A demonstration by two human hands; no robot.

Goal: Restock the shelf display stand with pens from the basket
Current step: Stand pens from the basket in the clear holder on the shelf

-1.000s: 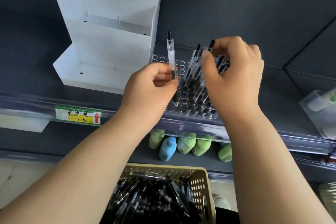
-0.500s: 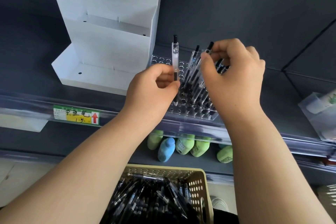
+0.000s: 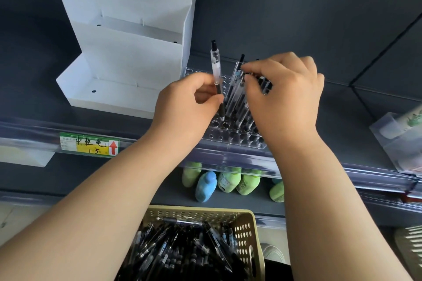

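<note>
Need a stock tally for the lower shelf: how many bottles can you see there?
5, left to right: first green bottle, blue bottle, pale labelled bottle, fourth green bottle, last green bottle beside the right forearm, which may hide more.

The pen (image 3: 215, 68) is clear-barrelled with black ends. The display stand (image 3: 228, 138) is clear plastic dotted with round holes, and the basket (image 3: 247, 228) is pale yellow, also perforated. There's a white stepped box (image 3: 127, 57), a dark grey shelf (image 3: 342, 109), a green-and-yellow price label (image 3: 90, 143) (red arrow on it), green bottles (image 3: 247, 183) and one blue bottle (image 3: 206, 186).
</note>
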